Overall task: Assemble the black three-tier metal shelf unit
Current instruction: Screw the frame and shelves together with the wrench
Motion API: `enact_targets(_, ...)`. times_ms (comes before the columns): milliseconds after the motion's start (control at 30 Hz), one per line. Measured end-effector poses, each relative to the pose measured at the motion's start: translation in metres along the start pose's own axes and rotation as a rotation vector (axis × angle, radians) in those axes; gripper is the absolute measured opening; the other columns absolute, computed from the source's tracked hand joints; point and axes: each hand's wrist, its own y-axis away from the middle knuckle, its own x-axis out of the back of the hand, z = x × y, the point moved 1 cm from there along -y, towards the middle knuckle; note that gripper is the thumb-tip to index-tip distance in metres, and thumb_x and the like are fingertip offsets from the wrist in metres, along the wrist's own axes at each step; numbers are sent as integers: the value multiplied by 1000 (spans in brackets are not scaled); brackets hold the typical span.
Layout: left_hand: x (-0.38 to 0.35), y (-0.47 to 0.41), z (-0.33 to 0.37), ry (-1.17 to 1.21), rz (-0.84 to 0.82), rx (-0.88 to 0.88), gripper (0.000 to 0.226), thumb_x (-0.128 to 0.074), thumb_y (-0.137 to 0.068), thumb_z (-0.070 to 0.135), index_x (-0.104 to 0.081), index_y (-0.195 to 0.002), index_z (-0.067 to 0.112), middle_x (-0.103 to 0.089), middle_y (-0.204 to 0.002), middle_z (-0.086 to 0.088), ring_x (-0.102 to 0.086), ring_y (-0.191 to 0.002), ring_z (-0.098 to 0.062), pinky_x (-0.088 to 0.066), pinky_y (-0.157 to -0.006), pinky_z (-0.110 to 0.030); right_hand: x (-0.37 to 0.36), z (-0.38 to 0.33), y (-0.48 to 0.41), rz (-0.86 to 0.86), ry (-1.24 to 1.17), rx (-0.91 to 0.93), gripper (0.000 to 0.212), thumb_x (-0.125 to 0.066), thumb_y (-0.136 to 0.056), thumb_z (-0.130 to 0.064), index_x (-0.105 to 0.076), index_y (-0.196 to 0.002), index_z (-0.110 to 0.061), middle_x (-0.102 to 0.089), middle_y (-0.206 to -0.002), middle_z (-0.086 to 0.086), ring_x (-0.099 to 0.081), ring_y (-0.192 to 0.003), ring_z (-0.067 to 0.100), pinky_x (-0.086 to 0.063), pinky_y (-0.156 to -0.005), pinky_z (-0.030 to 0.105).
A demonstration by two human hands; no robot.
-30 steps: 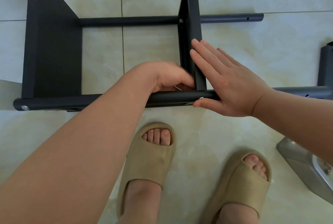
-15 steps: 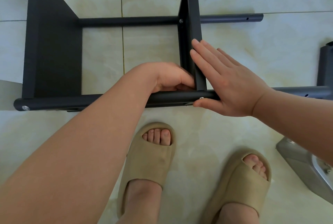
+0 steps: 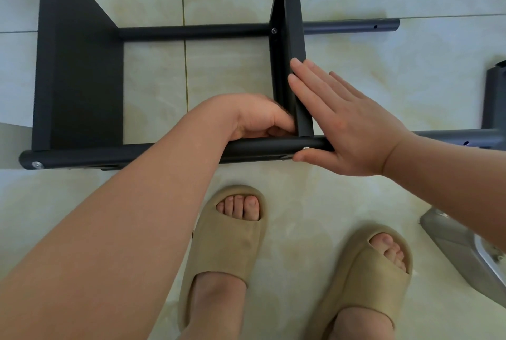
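Bare floor point(image 3: 224, 74) inside shelf frame point(image 3: 191, 31)

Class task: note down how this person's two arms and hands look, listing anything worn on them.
The left forearm and the right forearm are bare as far as the frame shows; no sleeve is in view. The left hand and the right hand wear no gloves, and no ring, watch or bracelet shows.

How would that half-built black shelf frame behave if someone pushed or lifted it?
Probably stiff: the shelf frame is metal tubes and panels fixed with screws. It would likely slide on the glossy floor tiles. The open right end may flex, having empty screw holes.
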Motion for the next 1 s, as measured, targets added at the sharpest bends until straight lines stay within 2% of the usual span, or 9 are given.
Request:
enact_targets(67, 0, 1, -1, 24, -29, 14, 25, -56, -91, 3, -70, -72, 10, -68, -69, -8, -66, -66, -22, -53, -75, -36, -1, 0, 0, 0, 1, 1, 101, -29, -95, -76, -15, -159, 0, -6, -168, 15, -8, -156, 32, -24, -122, 56)
enact_targets(200, 2, 2, 0, 68, -54, 42, 19, -53, -92, 5, -72, -93, 4, -72, -86, -14, -66, -84, -28, -50, -97, -47, -1, 0, 0, 3, -7, 0, 101, -31, -94, -75, -15, -159, 0, -6, -168, 15, -7, -156, 31, -24, -122, 55)
enact_targets(333, 2, 0, 0, 30, 3, 23, 18, -59, -93, 9, -72, -102, 0, -74, -91, -16, -71, -80, -25, -58, -82, -38, -1, 0, 0, 3, -5, -1, 101, -29, -95, -76, -14, -159, 0, -6, -169, 15, -7, -156, 31, -24, -122, 55)
enact_targets(433, 0, 0, 1, -8, 9, 0, 11, -60, -92, 5, -71, -89, 5, -72, -76, -11, -70, -67, -20, -59, -67, -29, -1, 0, 0, -2, -2, 0, 101, -29, -95, -76, -14, -159, 0, -5, -169, 15, -7, -156, 31, -24, -122, 55)
enact_targets(567, 3, 0, -1, 66, -43, 13, 29, -56, -91, 1, -75, -71, 10, -71, -76, -12, -68, -73, -24, -54, -82, -38, 0, 0, 0, 2, -2, 0, 100, -29, -95, -75, -14, -159, 0, -6, -169, 15, -6, -156, 31, -23, -122, 55)
enact_targets(700, 2, 1, -1, 67, -51, 55, 19, -56, -93, 10, -74, -95, 5, -73, -89, -13, -69, -80, -25, -54, -85, -40, -1, 0, 0, 1, -5, 3, 100, -30, -95, -75, -14, -159, 0, -6, -169, 15, -7, -156, 31, -24, -122, 56)
enact_targets(767, 2, -1, 0, 33, -5, 42, 16, -60, -92, 10, -73, -97, 3, -73, -88, -14, -70, -78, -25, -57, -81, -38, 0, 0, 0, -2, -2, 2, 100, -30, -95, -75, -14, -159, 0, -6, -169, 15, -7, -156, 31, -24, -122, 56)
enact_targets(867, 1, -2, 0, 4, 12, 15, 11, -61, -91, 6, -72, -89, 5, -72, -79, -12, -70, -71, -23, -58, -75, -34, 0, 0, 0, -2, -1, 1, 100, -30, -95, -75, -14, -159, 1, -6, -168, 16, -7, -156, 31, -25, -121, 57)
enact_targets(1000, 4, -1, -2, 69, -38, 12, 28, -57, -90, 0, -76, -73, 10, -72, -80, -13, -69, -77, -25, -55, -86, -40, 0, 0, 0, 4, -3, 0, 100, -29, -95, -75, -15, -159, 1, -7, -168, 16, -8, -156, 31, -25, -122, 56)
